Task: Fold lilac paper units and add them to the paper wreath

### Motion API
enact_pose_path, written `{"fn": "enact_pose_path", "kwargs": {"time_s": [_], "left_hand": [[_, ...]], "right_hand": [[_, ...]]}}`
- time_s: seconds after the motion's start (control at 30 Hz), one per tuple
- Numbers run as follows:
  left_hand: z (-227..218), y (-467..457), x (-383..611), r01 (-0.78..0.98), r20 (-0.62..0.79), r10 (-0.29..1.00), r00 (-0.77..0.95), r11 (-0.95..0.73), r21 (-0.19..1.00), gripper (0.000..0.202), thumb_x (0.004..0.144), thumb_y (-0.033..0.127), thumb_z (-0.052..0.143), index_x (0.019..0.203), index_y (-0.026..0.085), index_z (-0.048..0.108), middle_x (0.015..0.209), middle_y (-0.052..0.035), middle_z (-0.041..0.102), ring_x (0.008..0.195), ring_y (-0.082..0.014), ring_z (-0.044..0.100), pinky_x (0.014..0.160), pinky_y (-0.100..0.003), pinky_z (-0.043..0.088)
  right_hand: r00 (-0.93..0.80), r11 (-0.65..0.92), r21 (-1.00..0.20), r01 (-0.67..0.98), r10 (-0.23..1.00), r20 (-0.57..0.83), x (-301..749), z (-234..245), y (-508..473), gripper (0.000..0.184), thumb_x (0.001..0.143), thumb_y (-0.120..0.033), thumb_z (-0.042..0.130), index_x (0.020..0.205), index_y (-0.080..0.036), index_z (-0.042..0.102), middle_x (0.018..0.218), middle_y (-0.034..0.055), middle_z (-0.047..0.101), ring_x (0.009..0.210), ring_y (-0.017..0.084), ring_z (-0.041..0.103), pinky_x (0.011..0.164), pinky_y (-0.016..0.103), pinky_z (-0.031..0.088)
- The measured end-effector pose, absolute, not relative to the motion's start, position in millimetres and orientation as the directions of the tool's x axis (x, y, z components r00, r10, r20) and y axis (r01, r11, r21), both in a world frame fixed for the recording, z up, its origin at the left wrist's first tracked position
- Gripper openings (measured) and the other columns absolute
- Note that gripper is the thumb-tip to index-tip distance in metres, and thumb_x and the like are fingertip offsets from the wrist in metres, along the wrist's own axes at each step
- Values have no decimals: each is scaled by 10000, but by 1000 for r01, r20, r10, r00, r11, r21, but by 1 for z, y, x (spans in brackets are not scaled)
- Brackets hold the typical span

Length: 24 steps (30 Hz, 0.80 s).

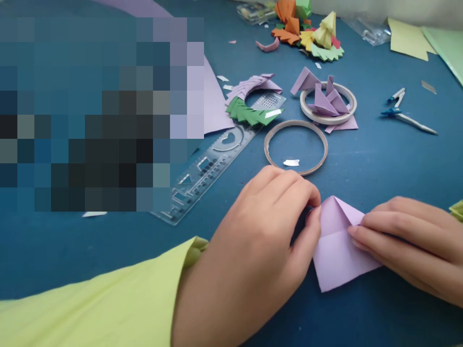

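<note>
A small sheet of lilac paper lies between my hands, with a crease across it and its upper right corner folded over towards the middle. My left hand pinches the paper's left edge between thumb and forefinger. On the other side, my right hand has its thumb and fingers closed on the folded corner, pressing the flap. Just beyond my left hand is a roll of tape with a white scrap inside its ring.
Behind lie a second tape roll holding folded lilac pieces, a purple and green paper ring, a clear stencil ruler and a blue-white compass. Colourful folded paper models stand farther back. A pixelated block covers the upper left.
</note>
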<state>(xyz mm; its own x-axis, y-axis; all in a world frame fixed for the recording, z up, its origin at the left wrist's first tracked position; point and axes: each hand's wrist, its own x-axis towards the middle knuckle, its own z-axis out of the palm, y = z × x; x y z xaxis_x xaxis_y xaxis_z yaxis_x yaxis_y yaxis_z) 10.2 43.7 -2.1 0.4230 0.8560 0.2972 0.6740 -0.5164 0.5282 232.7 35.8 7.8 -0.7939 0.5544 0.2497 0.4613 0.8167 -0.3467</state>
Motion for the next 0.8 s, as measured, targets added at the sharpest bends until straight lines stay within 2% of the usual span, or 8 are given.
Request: {"fn": "enact_pose_path", "kwargs": {"time_s": [0.17,0.3,0.4,0.5,0.57,0.7,0.8], "left_hand": [[-4,43,7,680,408,738,537,-665,308,154,917,112,513,792,123,602,768,-66,612,750,-224,564,695,-384,487],[-6,40,3,632,452,626,635,-758,161,132,915,100,514,853,96,631,761,-83,659,730,-259,613,622,-410,517],[-9,34,-1,584,409,602,686,-791,182,172,917,96,488,970,83,651,837,-97,687,774,-273,636,629,-425,539],[-13,27,-5,582,368,625,688,-779,233,234,909,104,514,1099,93,649,1045,-117,695,935,-291,635,798,-466,540],[-14,23,-6,583,393,631,669,-773,250,262,918,94,502,1144,84,633,1135,-114,682,1021,-283,618,883,-452,511],[-13,18,-7,565,477,620,623,-778,274,225,950,83,457,1076,55,641,1107,-109,699,1105,-261,595,919,-409,480],[-13,18,-9,556,432,619,656,-783,277,275,984,128,407,1146,60,619,1136,-99,686,1161,-253,561,942,-403,459]], "right_hand": [[-760,833,-208,512,553,343,238,1,48,123,908,-173,601,1015,-118,576,861,67,625,777,170,543,686,333,470],[-834,885,-54,462,454,314,236,0,50,146,919,-163,574,1039,-81,578,894,89,638,824,200,550,707,366,478],[-852,892,-36,451,442,282,237,1,48,178,938,-128,512,1094,-69,574,935,91,647,860,208,559,697,373,476],[-857,891,-44,452,448,256,238,2,48,200,931,-118,506,1112,-66,572,944,92,648,859,206,570,663,368,477],[-864,895,-48,443,441,243,239,2,48,195,925,-114,509,1102,-70,579,941,90,643,845,205,572,651,368,477],[-870,897,-50,440,439,225,238,3,48,203,932,-103,481,1105,-80,584,957,95,641,840,203,569,639,368,473],[-858,887,-65,458,460,231,237,3,46,219,944,-85,444,1123,-85,570,961,95,647,853,201,561,665,367,465]]}}
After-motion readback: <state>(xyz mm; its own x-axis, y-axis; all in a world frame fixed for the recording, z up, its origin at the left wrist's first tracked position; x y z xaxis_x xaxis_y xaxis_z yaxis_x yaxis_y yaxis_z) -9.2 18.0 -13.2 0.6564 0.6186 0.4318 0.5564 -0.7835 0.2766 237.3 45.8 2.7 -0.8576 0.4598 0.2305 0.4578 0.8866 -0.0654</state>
